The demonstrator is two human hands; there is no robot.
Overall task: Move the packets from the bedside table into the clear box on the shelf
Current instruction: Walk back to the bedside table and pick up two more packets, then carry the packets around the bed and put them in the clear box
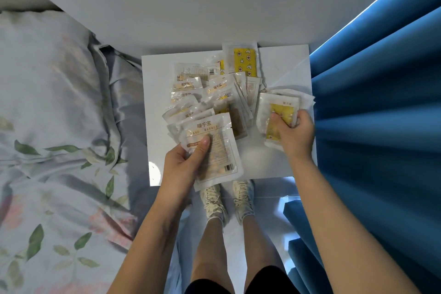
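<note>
Several white and yellow hand-warmer packets [214,93] lie spread over the white bedside table [286,67]. My left hand [186,160] grips a stack of white packets [214,148] over the table's front edge, thumb pressed on the top one. My right hand [293,131] holds a second stack of packets [276,112] at the table's right side; its top packet shows a yellow pad. A packet with a yellow patterned pad [244,61] lies at the back of the table. The clear box and the shelf are out of view.
A bed with floral bedding and a pillow [47,102] fills the left. Blue curtains [381,126] hang close on the right of the table. A white wall [191,7] is behind it. My legs and light shoes [226,200] stand just below the table.
</note>
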